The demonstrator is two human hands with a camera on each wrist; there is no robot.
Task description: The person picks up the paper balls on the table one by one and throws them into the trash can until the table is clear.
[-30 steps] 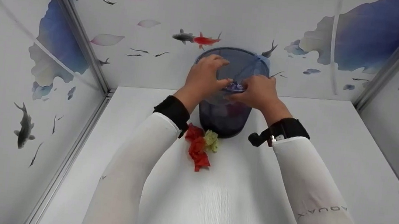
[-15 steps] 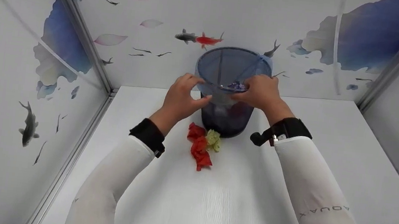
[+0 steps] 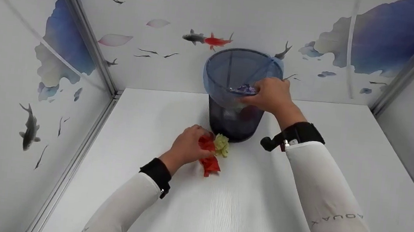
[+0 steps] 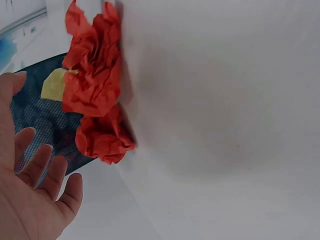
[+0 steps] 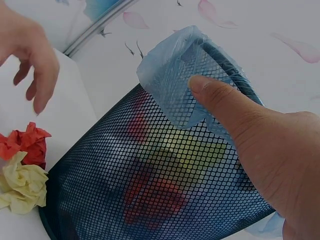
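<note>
A dark mesh wastebasket (image 3: 232, 128) stands by the back wall, a thin blue plastic bag (image 5: 167, 82) folded over its rim. My right hand (image 3: 270, 95) grips the front rim, its thumb pressing the bag outside. A crumpled bluish-purple bit (image 3: 243, 89) shows inside the rim beside that hand. Two crumpled red papers (image 4: 95, 65) and a crumpled yellow paper (image 3: 222, 145) lie on the table at the basket's foot. My left hand (image 3: 189, 143) is right over the red papers with fingers spread and loosely bent; in the left wrist view a gap separates them from the paper.
Through the mesh, red (image 5: 155, 197) and yellow-green crumpled pieces (image 5: 182, 160) show inside the basket. Printed panels wall in the white table (image 3: 301, 172) at the back (image 3: 150, 68) and both sides, with metal strips (image 3: 84, 38) along the corners.
My left hand has left the basket's rim and moved down and toward me to the red papers. The right hand has stayed on the rim.
</note>
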